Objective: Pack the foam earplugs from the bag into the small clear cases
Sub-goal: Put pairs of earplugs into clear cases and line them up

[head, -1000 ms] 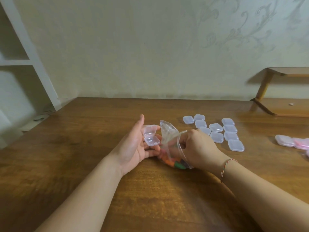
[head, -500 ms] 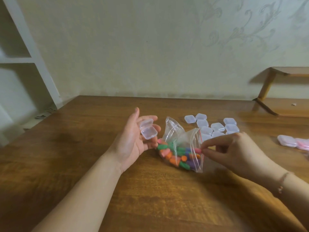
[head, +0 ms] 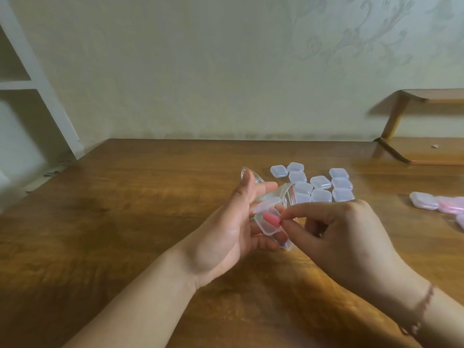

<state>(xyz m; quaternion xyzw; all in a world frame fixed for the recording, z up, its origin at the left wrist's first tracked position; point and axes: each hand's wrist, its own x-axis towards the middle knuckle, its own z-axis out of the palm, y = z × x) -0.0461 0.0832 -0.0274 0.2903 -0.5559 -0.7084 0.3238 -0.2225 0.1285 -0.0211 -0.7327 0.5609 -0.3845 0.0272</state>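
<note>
**Now the first earplug goes into an open case**

Here, as I watch through the head camera, my left hand (head: 226, 229) cradles an open clear case (head: 267, 221) on its curled fingers, lid tipped up toward the thumb side. My right hand (head: 349, 237) pinches a pink earplug (head: 271, 220) between thumb and forefinger, its far end already lying in the case's tray. The bag (head: 285, 194) of earplugs sits on the wooden table (head: 125, 222) just behind the left fingers, mostly hidden by them; I cannot tell how many earplugs it still holds.

Beyond the right hand's knuckles, a cluster of empty clear cases (head: 319, 185) lies shut on the table. Farther out past the right wrist sit several pink-tinted cases (head: 439, 204), possibly filled ones, though the blur leaves that uncertain.

By my reading, packing is at an early to middle stage: one case is being loaded, roughly ten clear ones wait untouched, and this case has yet to be snapped shut.
</note>
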